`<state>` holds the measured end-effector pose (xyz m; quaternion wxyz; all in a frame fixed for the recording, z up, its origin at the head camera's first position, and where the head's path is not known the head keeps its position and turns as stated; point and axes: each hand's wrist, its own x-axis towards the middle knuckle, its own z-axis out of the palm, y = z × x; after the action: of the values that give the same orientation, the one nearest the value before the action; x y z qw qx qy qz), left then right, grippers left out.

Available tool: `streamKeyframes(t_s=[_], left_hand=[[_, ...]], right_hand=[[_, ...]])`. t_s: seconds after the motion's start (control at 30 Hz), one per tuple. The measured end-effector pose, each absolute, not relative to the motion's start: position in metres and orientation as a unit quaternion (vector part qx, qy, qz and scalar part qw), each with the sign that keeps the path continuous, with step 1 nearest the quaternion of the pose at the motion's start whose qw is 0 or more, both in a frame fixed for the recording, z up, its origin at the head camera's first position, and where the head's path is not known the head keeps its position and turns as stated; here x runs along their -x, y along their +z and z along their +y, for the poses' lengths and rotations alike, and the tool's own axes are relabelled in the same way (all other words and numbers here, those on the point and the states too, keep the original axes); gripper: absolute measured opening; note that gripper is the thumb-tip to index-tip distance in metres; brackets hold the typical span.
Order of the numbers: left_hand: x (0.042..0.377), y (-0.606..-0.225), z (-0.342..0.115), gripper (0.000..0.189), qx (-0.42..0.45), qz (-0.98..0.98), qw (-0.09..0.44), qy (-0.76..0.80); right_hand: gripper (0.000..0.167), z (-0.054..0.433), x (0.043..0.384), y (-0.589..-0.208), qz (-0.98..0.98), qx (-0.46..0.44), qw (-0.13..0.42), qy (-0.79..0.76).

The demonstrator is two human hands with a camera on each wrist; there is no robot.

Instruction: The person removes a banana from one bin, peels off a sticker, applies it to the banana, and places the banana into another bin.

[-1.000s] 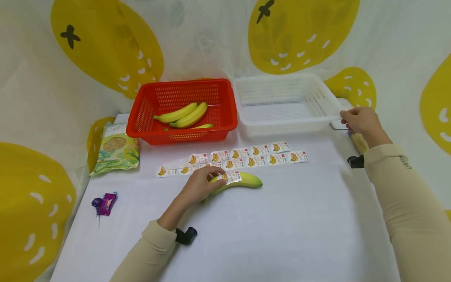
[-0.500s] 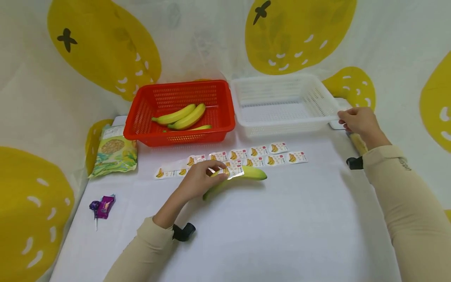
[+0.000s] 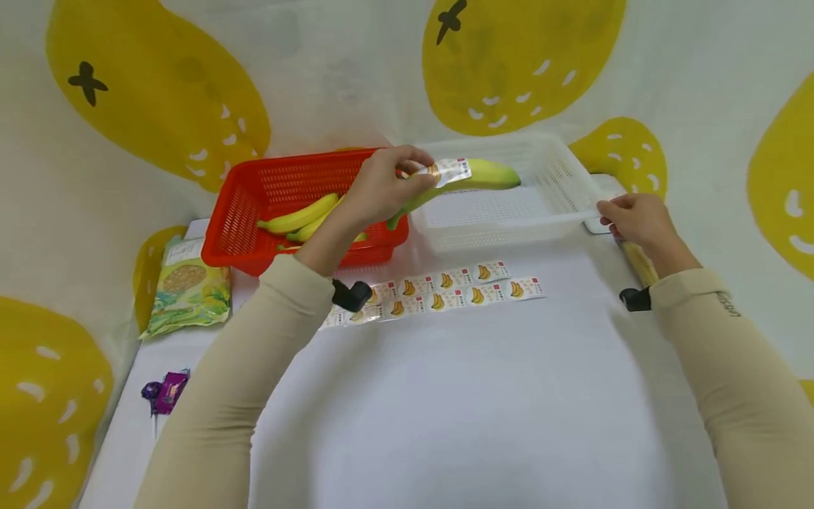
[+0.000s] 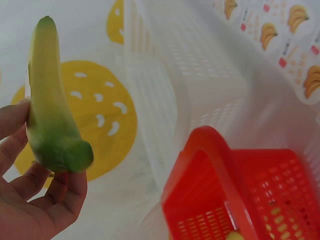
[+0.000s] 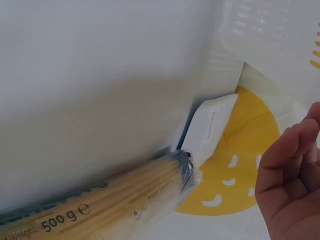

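My left hand (image 3: 389, 185) grips a yellow-green banana (image 3: 486, 174) by its stem half and holds it up where the two baskets meet. A white label (image 3: 450, 172) with a banana picture lies along its upper side. In the left wrist view the banana (image 4: 47, 90) points upward, fingers and thumb around its lower part. The white basket (image 3: 496, 230) is behind and below the banana. At its front right corner my right hand (image 3: 642, 218) pinches the rim between thumb and fingers. The red basket (image 3: 238, 205) on the left has several bananas (image 3: 299, 214) in it.
Two rows of banana labels (image 3: 439, 302) lie on the table before the baskets. A snack bag (image 3: 187, 286) and purple candy (image 3: 170, 392) sit at the left. Beyond my right hand are a 500 g pack of pasta (image 5: 115, 200) and a white box (image 5: 210, 130).
My left hand has lifted the banana with its label off the table, up and away toward the baskets. The right hand stays at the white basket's rim. The head view has shifted slightly.
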<state>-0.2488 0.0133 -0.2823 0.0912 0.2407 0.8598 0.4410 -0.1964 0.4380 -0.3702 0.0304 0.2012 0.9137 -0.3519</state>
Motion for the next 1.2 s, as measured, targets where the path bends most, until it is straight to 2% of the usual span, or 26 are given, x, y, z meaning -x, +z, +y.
streamKeyframes(t_s=[0.13, 0.4, 0.6, 1.2], left_hand=[[0.269, -0.281, 0.037, 0.037, -0.216, 0.876, 0.123, 0.414], [0.286, -0.318, 0.066, 0.032, -0.188, 0.886, 0.155, 0.394], [0.290, -0.338, 0.070, 0.032, -0.170, 0.885, 0.184, 0.392], [0.288, -0.375, 0.057, 0.031, -0.113, 0.880, 0.263, 0.379]], right_hand=[[0.066, 0.423, 0.189, -0.370, 0.905, -0.215, 0.029, -0.367], [0.060, 0.390, 0.180, -0.376, 0.889, -0.213, 0.023, -0.406], [0.053, 0.373, 0.175, -0.374, 0.881, -0.190, -0.005, -0.433], [0.048, 0.349, 0.172, -0.370, 0.872, -0.188, -0.011, -0.451]])
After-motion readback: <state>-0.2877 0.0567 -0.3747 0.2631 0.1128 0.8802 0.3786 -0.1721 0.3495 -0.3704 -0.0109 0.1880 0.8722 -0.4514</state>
